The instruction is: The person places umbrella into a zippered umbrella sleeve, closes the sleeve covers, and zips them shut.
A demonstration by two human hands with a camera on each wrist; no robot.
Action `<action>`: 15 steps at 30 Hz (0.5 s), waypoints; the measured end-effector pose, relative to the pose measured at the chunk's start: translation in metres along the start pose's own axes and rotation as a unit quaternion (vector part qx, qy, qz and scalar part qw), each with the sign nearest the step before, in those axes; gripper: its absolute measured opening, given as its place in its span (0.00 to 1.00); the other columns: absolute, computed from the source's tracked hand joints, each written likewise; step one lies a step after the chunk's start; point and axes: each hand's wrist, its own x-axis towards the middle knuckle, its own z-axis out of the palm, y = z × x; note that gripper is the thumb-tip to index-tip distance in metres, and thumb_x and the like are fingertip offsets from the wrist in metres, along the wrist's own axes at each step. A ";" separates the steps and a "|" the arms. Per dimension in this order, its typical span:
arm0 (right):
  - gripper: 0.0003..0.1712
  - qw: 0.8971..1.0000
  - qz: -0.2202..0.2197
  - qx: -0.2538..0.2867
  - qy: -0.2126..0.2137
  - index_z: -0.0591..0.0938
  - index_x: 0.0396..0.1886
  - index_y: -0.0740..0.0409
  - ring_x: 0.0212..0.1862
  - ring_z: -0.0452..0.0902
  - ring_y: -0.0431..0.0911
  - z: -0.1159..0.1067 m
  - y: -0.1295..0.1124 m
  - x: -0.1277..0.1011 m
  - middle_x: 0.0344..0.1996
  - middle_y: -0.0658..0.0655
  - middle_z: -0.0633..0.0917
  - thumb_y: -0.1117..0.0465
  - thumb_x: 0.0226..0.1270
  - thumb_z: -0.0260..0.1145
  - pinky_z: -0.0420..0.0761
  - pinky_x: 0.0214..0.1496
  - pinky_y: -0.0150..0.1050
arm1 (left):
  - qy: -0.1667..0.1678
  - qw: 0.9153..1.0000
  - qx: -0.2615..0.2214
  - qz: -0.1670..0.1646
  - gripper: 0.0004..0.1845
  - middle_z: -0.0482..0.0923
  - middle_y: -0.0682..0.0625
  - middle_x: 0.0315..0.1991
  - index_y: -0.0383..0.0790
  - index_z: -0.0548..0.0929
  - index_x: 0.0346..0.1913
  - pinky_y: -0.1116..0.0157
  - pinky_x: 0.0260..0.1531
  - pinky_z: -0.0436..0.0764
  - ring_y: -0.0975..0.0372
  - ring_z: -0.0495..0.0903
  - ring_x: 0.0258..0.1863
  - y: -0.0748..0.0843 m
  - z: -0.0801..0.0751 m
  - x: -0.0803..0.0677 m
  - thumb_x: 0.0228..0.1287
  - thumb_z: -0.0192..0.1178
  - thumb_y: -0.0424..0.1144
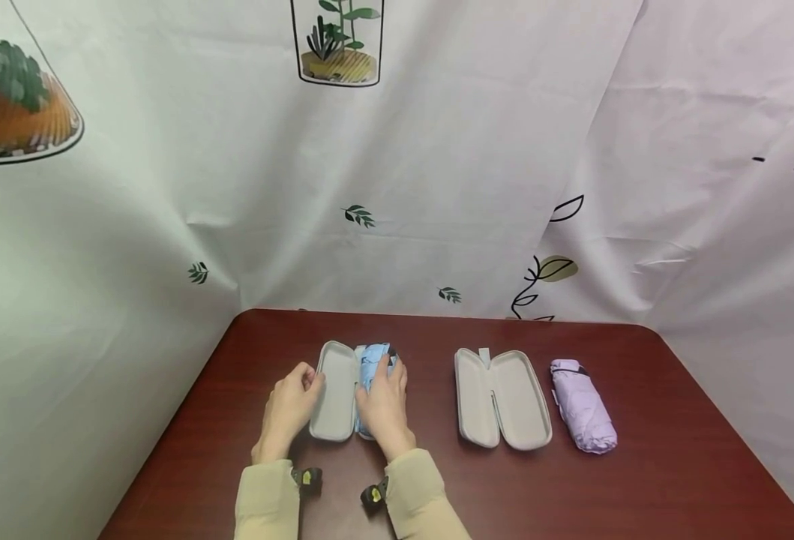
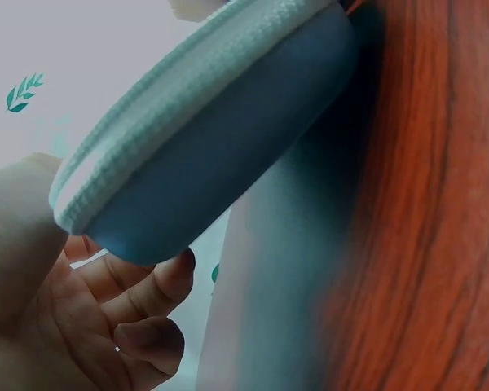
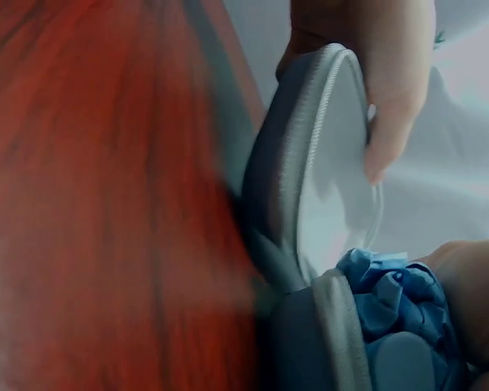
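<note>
My left hand (image 1: 286,411) grips the outer edge of the left half of an open zippered case (image 1: 336,390). In the right wrist view, the thumb lies on the pale inside of this half (image 3: 330,187), which is tilted up from the table. Its grey outer shell (image 2: 236,155) faces the left wrist camera, fingers curled beneath the rim. A folded light-blue umbrella (image 1: 373,364) lies in the case's right half. Over it my right hand (image 1: 386,409) rests with extended fingers, thumb toward the case's middle; the hand hides much of the umbrella. Its rounded grey handle end (image 3: 403,362) shows in the right wrist view.
Right of the hands, a second pale case (image 1: 521,401) lies open on the dark red table (image 1: 491,495). Beside that is a folded lilac umbrella (image 1: 584,409) with a dark strap. A printed white cloth (image 1: 437,187) hangs behind the table.
</note>
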 end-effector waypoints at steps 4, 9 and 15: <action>0.43 1.000 -0.004 -0.011 -0.003 0.57 0.72 0.73 0.72 0.45 0.69 0.002 0.004 -0.001 0.70 0.76 0.54 0.63 0.62 0.65 0.64 0.65 0.60 | 0.001 1.000 -0.011 0.001 0.10 0.72 0.51 0.26 0.45 0.74 0.34 0.61 0.24 0.67 0.57 0.72 0.25 0.000 0.002 -0.001 0.69 0.57 0.48; 0.44 1.000 -0.003 -0.018 -0.009 0.57 0.73 0.72 0.73 0.41 0.69 0.003 0.007 -0.001 0.70 0.76 0.55 0.61 0.61 0.65 0.59 0.67 0.61 | -0.002 1.000 -0.024 0.009 0.10 0.72 0.51 0.26 0.45 0.74 0.35 0.61 0.24 0.68 0.58 0.72 0.25 0.000 0.002 -0.002 0.69 0.57 0.48; 0.42 0.999 -0.003 0.034 -0.017 0.60 0.72 0.71 0.73 0.41 0.69 -0.006 0.008 0.001 0.70 0.75 0.57 0.57 0.63 0.66 0.56 0.68 0.61 | 0.000 0.999 -0.035 0.031 0.10 0.70 0.50 0.25 0.43 0.73 0.34 0.62 0.24 0.69 0.58 0.71 0.24 0.001 0.003 0.001 0.69 0.58 0.45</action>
